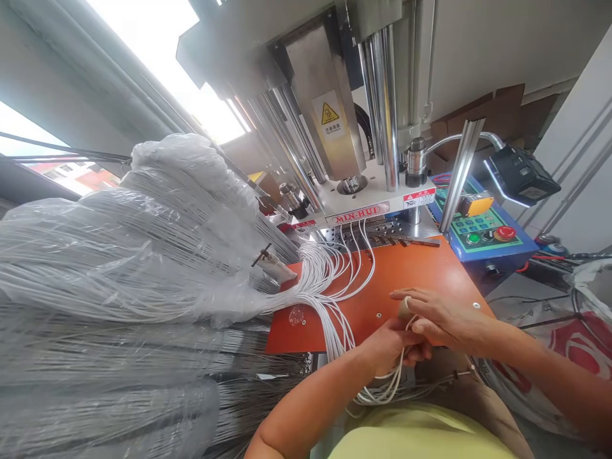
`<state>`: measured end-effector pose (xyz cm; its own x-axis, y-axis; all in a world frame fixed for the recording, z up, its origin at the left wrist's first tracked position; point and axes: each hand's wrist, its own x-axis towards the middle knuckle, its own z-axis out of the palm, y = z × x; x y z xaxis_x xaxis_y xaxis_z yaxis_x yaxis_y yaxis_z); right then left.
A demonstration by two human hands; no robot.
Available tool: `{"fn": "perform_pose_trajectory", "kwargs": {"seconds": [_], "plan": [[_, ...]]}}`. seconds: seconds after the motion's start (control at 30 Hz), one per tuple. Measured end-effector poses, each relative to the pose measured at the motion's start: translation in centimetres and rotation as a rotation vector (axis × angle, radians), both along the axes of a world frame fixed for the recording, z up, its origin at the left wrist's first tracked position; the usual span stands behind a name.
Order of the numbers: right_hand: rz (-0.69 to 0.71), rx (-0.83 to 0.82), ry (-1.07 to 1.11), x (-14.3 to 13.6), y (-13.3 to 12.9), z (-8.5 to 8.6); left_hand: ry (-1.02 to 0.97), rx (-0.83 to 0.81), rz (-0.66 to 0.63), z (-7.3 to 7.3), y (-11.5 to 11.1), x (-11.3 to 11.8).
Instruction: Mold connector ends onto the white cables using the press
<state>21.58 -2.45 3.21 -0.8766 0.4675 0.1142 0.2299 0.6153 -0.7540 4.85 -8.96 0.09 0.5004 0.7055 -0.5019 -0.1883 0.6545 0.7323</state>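
Note:
Over the front edge of the orange work board [406, 268], my left hand [389, 347] is closed around a few white cables [394, 382], which loop down toward my lap. My right hand [444, 319] meets it from the right, thumb and a finger pinched at the upper part of these cables. A pale wrap [405, 308] sits around one of its fingers. The exact cable ends are hidden among the fingers. To the left, a thick bundle of white cables [310, 287] crosses the board, and several strands run up under the machine's front plate [358, 213].
A press with steel columns [389, 115] and a hot-surface warning label [329, 115] rises behind the board. Plastic-wrapped cable bundles [119, 255] fill the left side. At right stand a blue control box [488, 236] with a red button and a black lamp [523, 175].

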Motion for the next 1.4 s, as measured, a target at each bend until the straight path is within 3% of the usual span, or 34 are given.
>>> {"fn": "perform_pose_trajectory", "kwargs": {"seconds": [0.07,0.23,0.4,0.53,0.7,0.77,1.03,1.13,1.27,1.33,1.4], "plan": [[-0.029,0.094,0.01,0.1,-0.2,-0.2,-0.012,0.019,-0.008,0.1,0.1,0.2],[-0.323,0.405,0.169,1.7,0.9,-1.2,-0.045,0.018,0.068,-0.1,0.4,0.1],[-0.257,0.463,0.028,0.9,-0.1,-2.8,-0.032,0.075,0.103,-0.3,0.4,0.6],[-0.21,0.28,0.114,0.3,-0.3,-4.1,0.011,0.139,0.132,-0.2,0.2,0.8],[-0.381,-0.23,0.267,1.4,1.4,-4.3,0.118,0.177,0.109,0.1,0.1,0.0],[-0.376,-0.361,0.257,1.5,1.6,-4.2,0.146,0.19,0.098,0.0,0.2,-0.2],[-0.165,-0.566,0.239,-0.6,0.0,-4.2,0.186,0.225,0.248,-0.6,1.2,0.3],[-0.317,-0.345,0.224,0.0,2.9,-4.2,0.236,0.318,0.336,-0.7,1.9,-0.3],[-0.638,0.229,0.012,0.6,10.4,-4.8,0.38,0.482,0.453,-1.0,3.2,-1.9],[-0.619,0.422,-0.248,0.1,13.9,-5.4,0.449,0.515,0.468,-1.1,3.9,-2.5],[-0.53,0.475,-0.423,-0.7,16.4,-5.9,0.522,0.53,0.47,-1.2,4.4,-2.9]]}}
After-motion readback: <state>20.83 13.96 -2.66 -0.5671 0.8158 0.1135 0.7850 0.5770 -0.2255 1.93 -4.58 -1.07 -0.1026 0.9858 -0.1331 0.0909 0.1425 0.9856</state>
